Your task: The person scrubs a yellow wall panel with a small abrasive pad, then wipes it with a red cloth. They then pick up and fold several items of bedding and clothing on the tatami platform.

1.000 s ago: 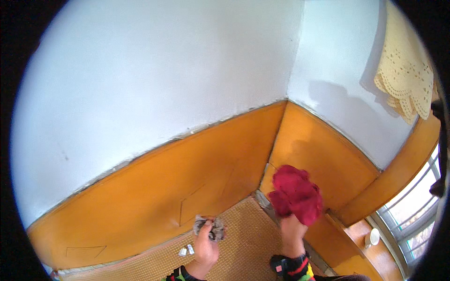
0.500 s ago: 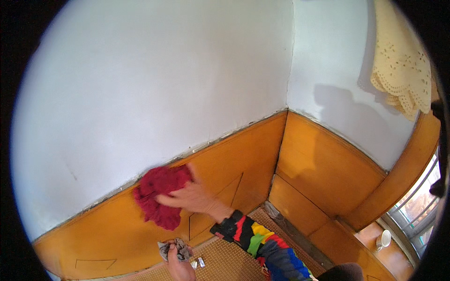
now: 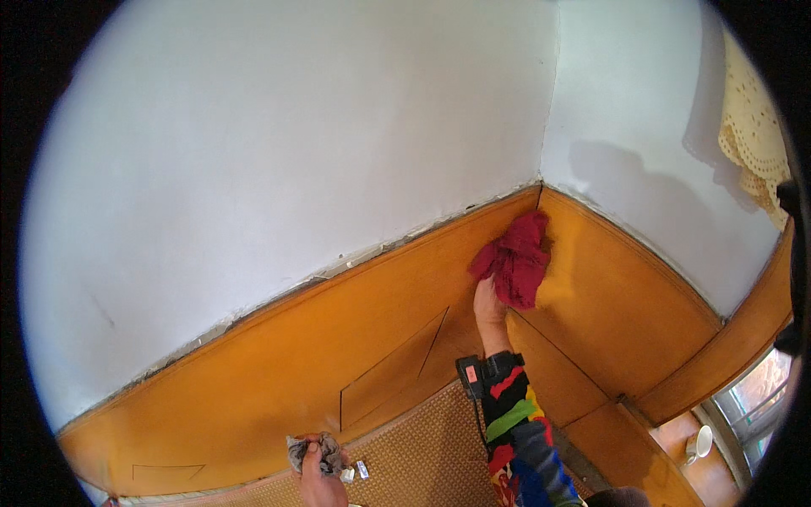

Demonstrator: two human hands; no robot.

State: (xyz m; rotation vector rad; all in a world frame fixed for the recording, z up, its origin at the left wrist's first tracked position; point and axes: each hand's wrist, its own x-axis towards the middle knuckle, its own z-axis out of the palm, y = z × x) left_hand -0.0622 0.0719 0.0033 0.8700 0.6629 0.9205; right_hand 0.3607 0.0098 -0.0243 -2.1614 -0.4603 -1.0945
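Observation:
Out at the corner of the orange wood panelling (image 3: 372, 321), my right hand (image 3: 490, 306) presses a crumpled dark red cloth (image 3: 519, 260) against the wood. The cloth hides most of the fingers and covers the upper part of the corner seam. Low in the view, my left hand (image 3: 319, 477) is closed round a wadded grey cloth (image 3: 316, 453), thumb on top. That hand is held above a tan, textured surface, apart from the panelling.
White wall (image 3: 296, 152) rises above the panelling, with a rough, chipped seam between them. A perforated cream cloth (image 3: 752, 127) hangs at the upper right. Beside the window on the right, a white mug (image 3: 698, 444) stands on a ledge. Small pale scraps (image 3: 362, 469) lie near my left hand.
My right hand has swept the red cloth along the panelling, rightward and away from me, into the corner. My left hand stays nearly where it was, still holding the grey cloth.

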